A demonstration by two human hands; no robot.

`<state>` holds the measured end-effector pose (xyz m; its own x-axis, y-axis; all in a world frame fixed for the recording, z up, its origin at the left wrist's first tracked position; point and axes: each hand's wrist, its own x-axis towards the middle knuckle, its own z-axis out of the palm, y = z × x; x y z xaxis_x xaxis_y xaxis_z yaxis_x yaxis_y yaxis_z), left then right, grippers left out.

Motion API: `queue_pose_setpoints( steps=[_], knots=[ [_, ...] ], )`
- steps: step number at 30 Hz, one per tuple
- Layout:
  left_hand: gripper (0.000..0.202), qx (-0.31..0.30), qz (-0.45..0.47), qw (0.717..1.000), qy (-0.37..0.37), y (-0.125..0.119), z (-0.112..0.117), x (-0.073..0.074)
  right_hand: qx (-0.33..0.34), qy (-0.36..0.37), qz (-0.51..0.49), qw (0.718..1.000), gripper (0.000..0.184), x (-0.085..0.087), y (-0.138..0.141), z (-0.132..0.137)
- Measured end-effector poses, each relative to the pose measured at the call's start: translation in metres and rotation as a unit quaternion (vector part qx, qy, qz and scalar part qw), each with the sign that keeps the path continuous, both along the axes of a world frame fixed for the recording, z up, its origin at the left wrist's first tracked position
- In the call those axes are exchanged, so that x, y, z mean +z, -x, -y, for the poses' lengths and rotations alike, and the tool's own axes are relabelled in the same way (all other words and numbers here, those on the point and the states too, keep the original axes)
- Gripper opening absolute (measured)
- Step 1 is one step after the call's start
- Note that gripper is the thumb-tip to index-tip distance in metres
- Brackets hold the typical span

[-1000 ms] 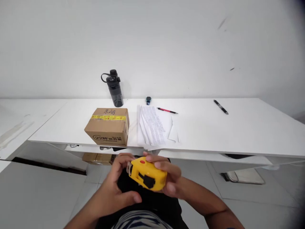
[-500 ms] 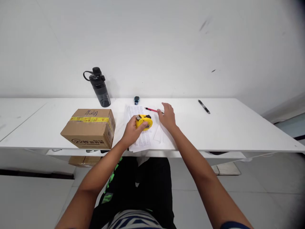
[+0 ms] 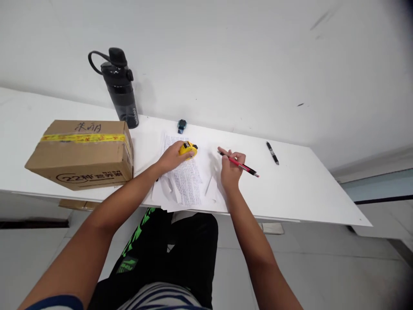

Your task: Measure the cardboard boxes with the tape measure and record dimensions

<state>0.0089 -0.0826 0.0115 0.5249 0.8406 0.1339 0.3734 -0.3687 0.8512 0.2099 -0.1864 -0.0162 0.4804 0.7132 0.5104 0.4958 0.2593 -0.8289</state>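
My left hand (image 3: 172, 156) grips a yellow and black tape measure (image 3: 188, 150) over the written sheets of paper (image 3: 185, 189). The tape's blade is not drawn out as far as I can see. Between the fingers of my right hand (image 3: 232, 171) sits a red and black pen (image 3: 240, 164), tilted with one end toward the upper left and the other sticking out to the right. That hand is over the right side of the papers. The lower sheets have curled or folded edges near the table's front.
At left stands a taped cardboard box (image 3: 80, 157), with a dark water bottle (image 3: 121, 92) behind it. A small watch (image 3: 182, 125) lies behind the papers. Another black pen (image 3: 272, 153) rests at right on the white table (image 3: 290, 189), which meets the wall (image 3: 226, 64).
My right hand has picked the red pen up off the papers and now holds it. My left hand keeps the tape measure. The view has tilted and shifted.
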Motion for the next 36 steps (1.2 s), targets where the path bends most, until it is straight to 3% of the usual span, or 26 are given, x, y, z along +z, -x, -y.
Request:
queue_pose_setpoints(
  steps=[5,9,13,19,36],
  knots=[
    [0.038,-0.003,0.043,0.999,0.033,-0.001,0.000,-0.003,0.084,-0.017,-0.088,0.992,0.035,-0.009,0.018,0.039],
    [0.046,-0.018,0.064,0.997,0.037,0.002,0.003,-0.003,0.124,0.131,-0.159,0.971,0.043,-0.012,0.023,0.046],
    [0.045,-0.020,0.028,0.999,0.022,0.005,0.009,0.001,0.098,0.220,-0.112,0.964,0.048,-0.004,0.025,0.045],
    [0.050,-0.016,0.028,0.999,0.005,0.003,0.009,-0.001,0.107,0.240,-0.054,0.963,0.045,0.003,0.029,0.046],
    [0.047,-0.016,0.026,0.999,0.007,0.005,0.011,0.001,0.103,0.242,-0.075,0.962,0.044,-0.001,0.027,0.046]
  ],
)
